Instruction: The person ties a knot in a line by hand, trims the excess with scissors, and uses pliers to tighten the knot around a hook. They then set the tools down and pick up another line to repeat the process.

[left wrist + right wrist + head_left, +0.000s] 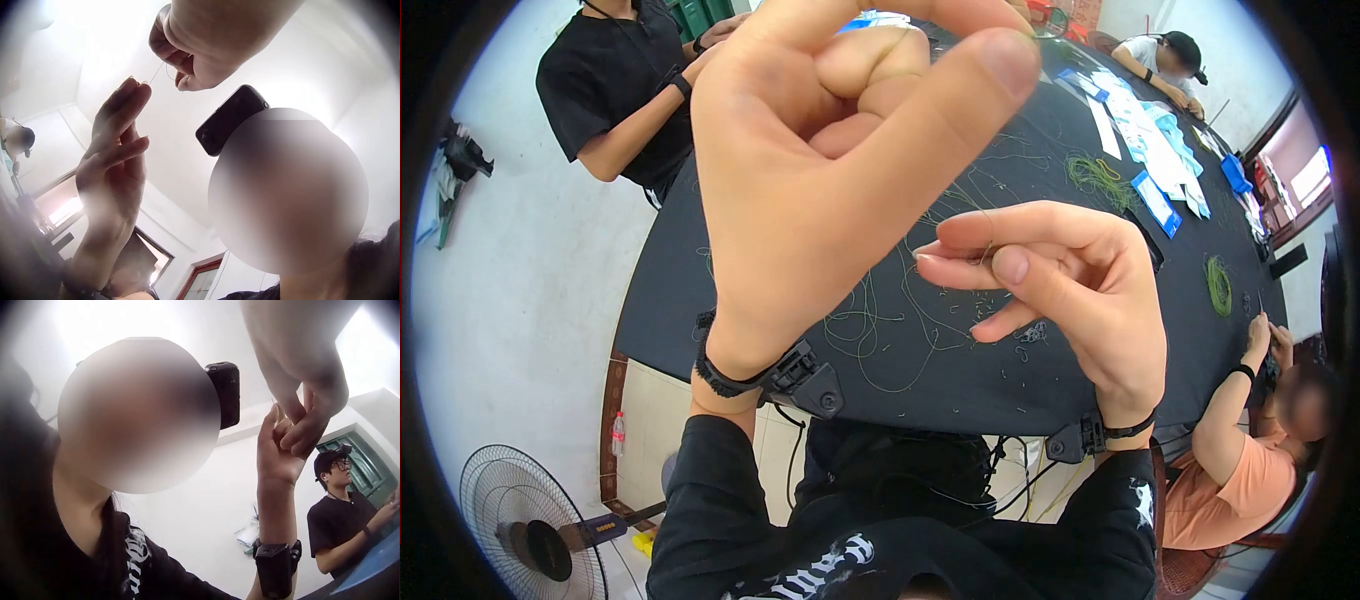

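Close to the camera in the head view, my left hand (800, 200) has its thumb and index fingertips together and the other fingers curled. My right hand (1080, 280), lower and to the right, pinches a fine line between thumb and fingers. In the left wrist view the thin line (157, 72) runs from the pinching left hand (212, 40) towards the fingertips of the right hand (119, 150). The right wrist view has the right hand (306, 362) over the left hand (280, 453); small details at the fingertips are too fine to tell.
Loose green line (1100, 180), a coil (1219, 287), small hook-like pieces (985, 310) and packets (1157, 203) lie on the black table (800, 270). Other people sit or stand around it. A fan (535, 535) stands at lower left.
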`<state>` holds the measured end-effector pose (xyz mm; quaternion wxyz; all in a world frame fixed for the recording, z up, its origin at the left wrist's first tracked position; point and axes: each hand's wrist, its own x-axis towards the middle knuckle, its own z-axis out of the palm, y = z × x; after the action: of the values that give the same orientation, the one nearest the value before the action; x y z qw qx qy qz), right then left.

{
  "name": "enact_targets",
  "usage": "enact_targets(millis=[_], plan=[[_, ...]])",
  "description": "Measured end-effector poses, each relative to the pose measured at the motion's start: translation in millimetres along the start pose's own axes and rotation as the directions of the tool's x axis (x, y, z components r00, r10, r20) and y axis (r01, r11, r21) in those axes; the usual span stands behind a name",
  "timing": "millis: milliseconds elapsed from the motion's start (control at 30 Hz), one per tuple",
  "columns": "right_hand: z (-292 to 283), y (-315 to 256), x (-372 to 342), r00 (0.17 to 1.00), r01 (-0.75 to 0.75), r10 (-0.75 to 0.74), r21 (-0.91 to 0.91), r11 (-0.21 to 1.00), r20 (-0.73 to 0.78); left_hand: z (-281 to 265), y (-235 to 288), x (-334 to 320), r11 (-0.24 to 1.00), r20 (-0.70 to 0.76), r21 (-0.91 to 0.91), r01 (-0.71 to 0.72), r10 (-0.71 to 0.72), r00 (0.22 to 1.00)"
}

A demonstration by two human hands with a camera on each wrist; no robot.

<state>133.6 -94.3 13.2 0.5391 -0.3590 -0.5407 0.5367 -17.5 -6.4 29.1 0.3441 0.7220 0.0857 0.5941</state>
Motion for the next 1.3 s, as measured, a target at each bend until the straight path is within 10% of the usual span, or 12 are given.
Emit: enact_targets(millis=[400, 667, 800, 1033, 1300], plan=[[4.2, -3.2, -8.4, 0.974, 0.12, -0.163, -0.249, 0.961, -0.158, -8.6, -7.7, -0.5, 0.993, -0.081, 0.115, -0.001, 0.011, 0.997], [18.9, 8.5, -17.8, 0.787, 0.374, -0.596, -0.647, 0.665, -0.157, -20.1, -9.9, -5.2, 0.991, -0.034, 0.116, -0.072, 0.077, 0.996], [10.2, 4.5, -18.4, 0.733, 0.517, -0.665, -0.751, 0.41, 0.142, -2.3, -4.7, -12.0, 0.983, -0.123, 0.106, -0.15, 0.162, 0.979], [12.4, -4.6, -27.9, 0.773, 0.509, -0.566, -0.813, 0.284, 0.286, -18.9, -3.0, -11.4, 0.99, -0.104, 0.114, -0.089, 0.101, 0.989], [13.1, -3.2, -24.1, 0.775, 0.355, -0.624, -0.888, 0.291, 0.106, -14.6, 0.9, -11.6, 0.958, -0.019, 0.262, -0.117, 0.127, 0.992]])
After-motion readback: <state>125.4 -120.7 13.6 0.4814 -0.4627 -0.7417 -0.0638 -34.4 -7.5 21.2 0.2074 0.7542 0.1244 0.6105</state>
